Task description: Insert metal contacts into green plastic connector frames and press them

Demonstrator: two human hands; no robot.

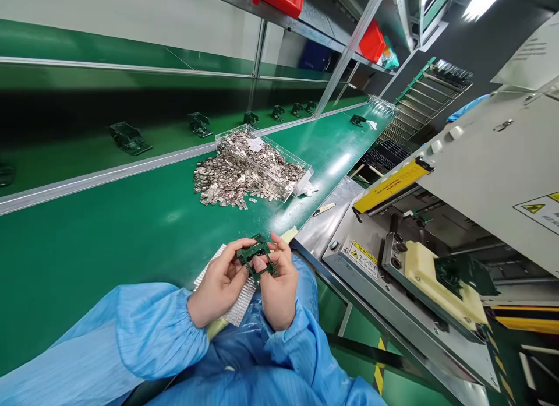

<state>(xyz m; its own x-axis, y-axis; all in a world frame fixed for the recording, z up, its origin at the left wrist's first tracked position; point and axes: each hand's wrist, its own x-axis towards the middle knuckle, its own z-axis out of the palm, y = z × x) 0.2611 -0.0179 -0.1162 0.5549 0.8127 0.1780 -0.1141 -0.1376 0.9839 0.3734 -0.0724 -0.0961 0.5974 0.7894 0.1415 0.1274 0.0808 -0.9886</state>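
The left hand and right hand grip a dark green plastic frame above the green workbench, their fingers curled closely around its edges. Farther along the bench, a heap of small metal parts spills from a clear plastic tray.

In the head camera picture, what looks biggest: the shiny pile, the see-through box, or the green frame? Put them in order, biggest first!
1. The pile of silvery metal pieces and the clear plastic tray look about equal, so they tie.
2. The green frame looks smallest, though nearest the camera.
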